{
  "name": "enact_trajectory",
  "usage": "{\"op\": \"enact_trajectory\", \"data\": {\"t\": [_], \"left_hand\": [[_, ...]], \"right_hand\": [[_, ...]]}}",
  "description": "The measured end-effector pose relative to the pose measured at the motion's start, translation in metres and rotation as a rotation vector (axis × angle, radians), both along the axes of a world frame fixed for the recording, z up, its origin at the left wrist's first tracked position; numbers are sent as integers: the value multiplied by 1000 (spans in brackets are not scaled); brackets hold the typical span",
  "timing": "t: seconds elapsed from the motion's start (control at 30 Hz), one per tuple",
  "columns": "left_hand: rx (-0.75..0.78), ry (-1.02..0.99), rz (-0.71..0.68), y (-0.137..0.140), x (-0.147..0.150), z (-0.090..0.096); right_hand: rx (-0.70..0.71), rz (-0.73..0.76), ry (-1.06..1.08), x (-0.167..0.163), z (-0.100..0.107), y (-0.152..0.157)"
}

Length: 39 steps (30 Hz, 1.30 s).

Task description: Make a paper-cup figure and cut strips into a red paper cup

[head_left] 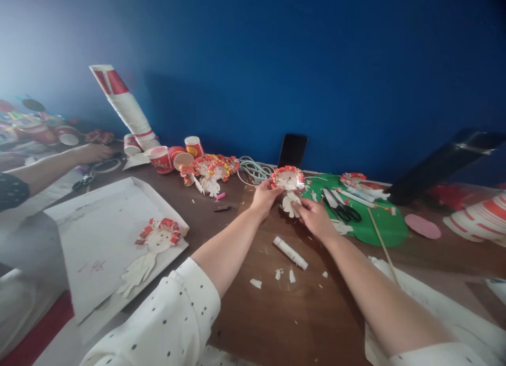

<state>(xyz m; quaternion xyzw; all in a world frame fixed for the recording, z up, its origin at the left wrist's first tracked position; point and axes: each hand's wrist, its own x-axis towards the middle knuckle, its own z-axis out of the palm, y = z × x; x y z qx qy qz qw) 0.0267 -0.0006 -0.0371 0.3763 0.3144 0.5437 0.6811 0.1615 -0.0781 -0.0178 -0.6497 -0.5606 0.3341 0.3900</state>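
Observation:
A paper doll [290,179] with a round white head, a red and orange curled fringe and a small white body is held up over the table. My left hand [265,196] is closed on the left edge of its head. Lower down, my right hand [312,214] pinches the doll's white body. Below my hands a white tube [290,253], perhaps a glue stick, lies on the brown table among paper scraps [256,283]. Black-handled scissors [343,209] rest on a green sheet [381,226] right of my right hand.
A flat white box [98,239] on the left bears another paper doll [158,237]. Red paper cups [160,159], more paper dolls [211,171], coiled cable [255,169] and a phone [292,151] line the blue wall. A co-worker's arm [59,163] reaches in at left. Stacked cups [480,216] lie right.

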Motion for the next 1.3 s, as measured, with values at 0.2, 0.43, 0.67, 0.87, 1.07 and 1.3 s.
{"op": "enact_trajectory", "data": {"t": [0.2, 0.43, 0.67, 0.87, 1.07, 1.3], "left_hand": [[15, 9, -1, 1, 1, -2], [6, -5, -11, 0, 0, -1], [8, -30, -24, -1, 0, 0], [-4, -30, -40, -1, 0, -1], [7, -20, -52, -1, 1, -1], [28, -4, -62, 0, 1, -3]], "right_hand": [[12, 4, 12, 0, 0, 0], [16, 6, 29, 2, -1, 0], [7, 6, 16, 1, 1, -1], [17, 10, -5, 2, -1, 0], [36, 25, -3, 1, -1, 0], [28, 22, 11, 1, -1, 0]]}}
